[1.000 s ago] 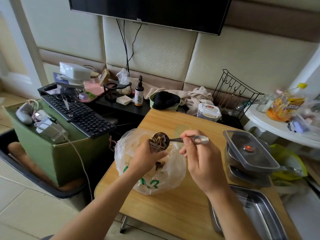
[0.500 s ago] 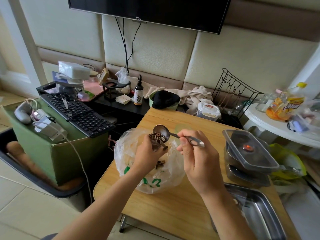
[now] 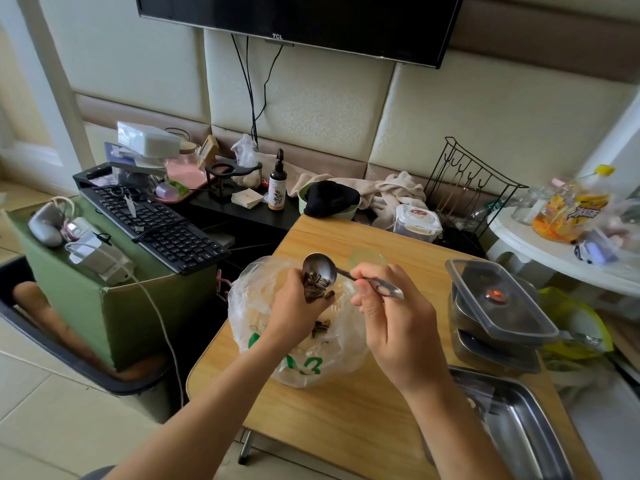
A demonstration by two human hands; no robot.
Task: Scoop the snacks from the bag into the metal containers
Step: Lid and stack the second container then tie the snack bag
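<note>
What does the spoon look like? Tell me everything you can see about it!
The spoon is shiny silver metal, with a round bowl and a slim handle that has a cut-out hole near its end. The right hand pinches the handle and holds the spoon above the open plastic bag. The bowl is tipped onto its side, and dark, seed-like snacks are piled in its lower part. The left hand rests against the bowl's lower edge, right where the snacks sit.
</note>
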